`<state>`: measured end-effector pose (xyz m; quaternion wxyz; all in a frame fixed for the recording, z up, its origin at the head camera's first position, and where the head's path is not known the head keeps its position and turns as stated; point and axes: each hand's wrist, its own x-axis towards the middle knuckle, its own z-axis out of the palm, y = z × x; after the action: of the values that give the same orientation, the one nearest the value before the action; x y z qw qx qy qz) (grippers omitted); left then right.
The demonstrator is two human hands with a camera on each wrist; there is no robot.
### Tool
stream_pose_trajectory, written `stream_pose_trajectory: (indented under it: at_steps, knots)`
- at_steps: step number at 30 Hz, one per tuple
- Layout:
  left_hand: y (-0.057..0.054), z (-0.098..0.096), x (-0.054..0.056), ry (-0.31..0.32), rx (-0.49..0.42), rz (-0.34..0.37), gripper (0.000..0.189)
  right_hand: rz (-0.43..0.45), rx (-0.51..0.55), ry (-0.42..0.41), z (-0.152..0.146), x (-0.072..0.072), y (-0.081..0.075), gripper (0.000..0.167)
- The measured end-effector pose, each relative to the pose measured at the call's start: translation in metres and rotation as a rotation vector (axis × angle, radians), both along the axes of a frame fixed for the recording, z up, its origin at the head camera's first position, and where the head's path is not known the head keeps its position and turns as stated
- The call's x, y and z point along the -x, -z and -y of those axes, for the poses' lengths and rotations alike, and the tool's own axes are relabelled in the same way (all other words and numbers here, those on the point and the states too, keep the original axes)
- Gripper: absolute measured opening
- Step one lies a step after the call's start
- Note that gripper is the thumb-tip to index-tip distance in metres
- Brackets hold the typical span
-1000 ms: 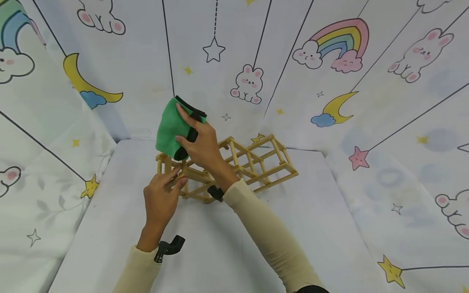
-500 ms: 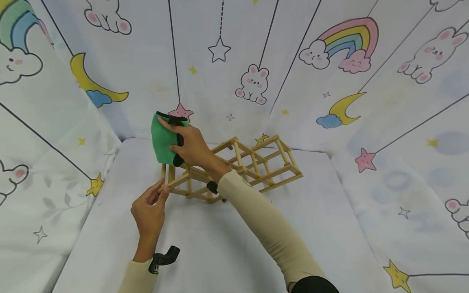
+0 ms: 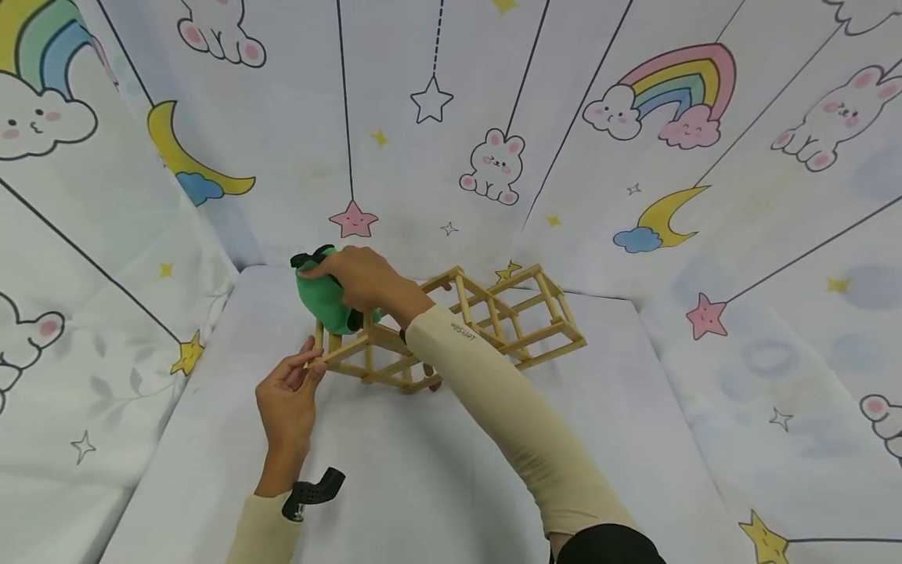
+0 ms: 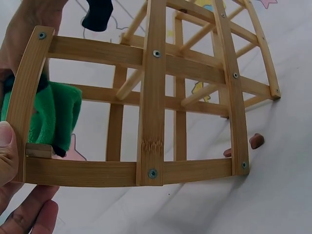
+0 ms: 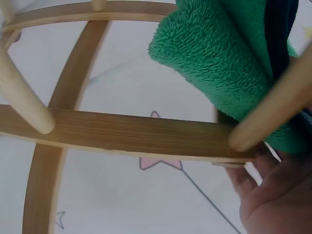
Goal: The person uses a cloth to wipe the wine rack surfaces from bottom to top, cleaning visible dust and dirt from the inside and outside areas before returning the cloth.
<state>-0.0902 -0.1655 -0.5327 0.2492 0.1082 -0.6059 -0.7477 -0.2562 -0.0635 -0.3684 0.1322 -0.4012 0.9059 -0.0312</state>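
A bamboo rack point(image 4: 151, 97) of flat slats and round dowels, fixed with screws, stands on the white table. My left hand point(image 3: 287, 407) holds its left end, the thumb on the corner slat and fingers below in the left wrist view. My right hand point(image 3: 373, 282) grips a green towelling cloth point(image 3: 319, 298) with black edging, bunched at the rack's left end. In the left wrist view, the cloth hangs just behind the end slat. The right wrist view shows the fuzzy cloth point(image 5: 209, 58) folded over close to a dowel and a slat; the right fingertips are partly hidden.
Small brown feet point(image 4: 256, 141) show beneath the rack. The white table point(image 3: 423, 486) extends in front of it. Patterned fabric walls point(image 3: 395, 172) with rabbits, stars and moons rise behind and at both sides.
The right hand has moved left and down with the cloth, which is now bunched lower against the rack. The left hand has shifted left and down to the rack's end corner.
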Motion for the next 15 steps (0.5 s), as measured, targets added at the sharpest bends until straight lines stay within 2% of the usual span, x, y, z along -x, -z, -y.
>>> stream_pose_trajectory:
  at_steps: [4, 7, 9, 13, 15]
  knots:
    - [-0.001, 0.000, 0.001, 0.028, -0.039, -0.010, 0.026, 0.032, -0.022, -0.043, 0.000, 0.007, 0.007, 0.082]
    - [-0.001, 0.002, 0.001, 0.045, -0.041, 0.000, 0.028, 0.008, -0.001, -0.068, -0.001, 0.010, 0.012, 0.082]
    - [-0.001, 0.003, 0.000, 0.049, -0.026, 0.010, 0.028, -0.062, 0.057, -0.073, -0.002, 0.011, 0.015, 0.077]
    - [-0.001, 0.005, 0.000, 0.058, 0.011, 0.030, 0.026, -0.209, 0.225, -0.003, -0.001, 0.008, 0.016, 0.059]
    - [-0.003, 0.007, 0.001, 0.061, 0.028, 0.038, 0.026, -0.240, 0.233, 0.010, 0.001, 0.005, 0.012, 0.058]
